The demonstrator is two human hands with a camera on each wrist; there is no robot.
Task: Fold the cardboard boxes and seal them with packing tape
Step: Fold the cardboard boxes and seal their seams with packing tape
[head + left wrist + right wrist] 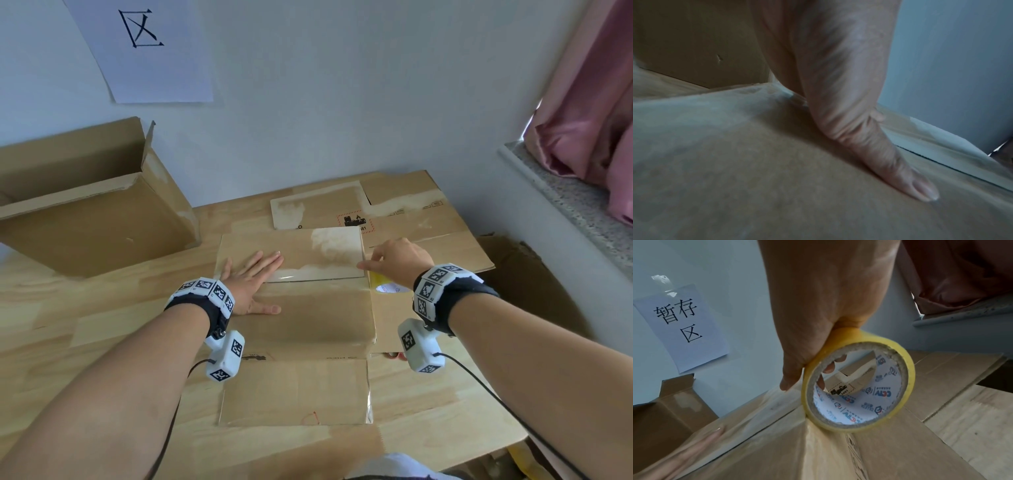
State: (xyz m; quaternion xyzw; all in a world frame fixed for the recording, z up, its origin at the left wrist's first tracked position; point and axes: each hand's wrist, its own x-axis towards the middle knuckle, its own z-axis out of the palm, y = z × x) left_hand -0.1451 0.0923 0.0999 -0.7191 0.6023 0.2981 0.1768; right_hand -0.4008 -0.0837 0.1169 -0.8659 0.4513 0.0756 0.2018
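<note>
A brown cardboard box (308, 318) stands on the wooden table (85, 329), its top flaps folded down. My left hand (250, 281) lies flat on the flaps near the seam, fingers straight; in the left wrist view the thumb (906, 178) presses the cardboard box (756, 178). My right hand (397, 260) grips a yellow roll of packing tape (857, 386) at the box's right top edge, thumb (789, 379) touching the seam. In the head view the tape roll (385, 282) is mostly hidden under the wrist. Glossy tape (308, 274) runs along the seam.
An open cardboard box (92, 205) stands at the table's back left by the wall. Flattened cardboard (411, 212) lies behind and right of the box. A paper sign (144, 51) hangs on the wall. A stone sill (575, 205) and pink curtain (596, 102) are on the right.
</note>
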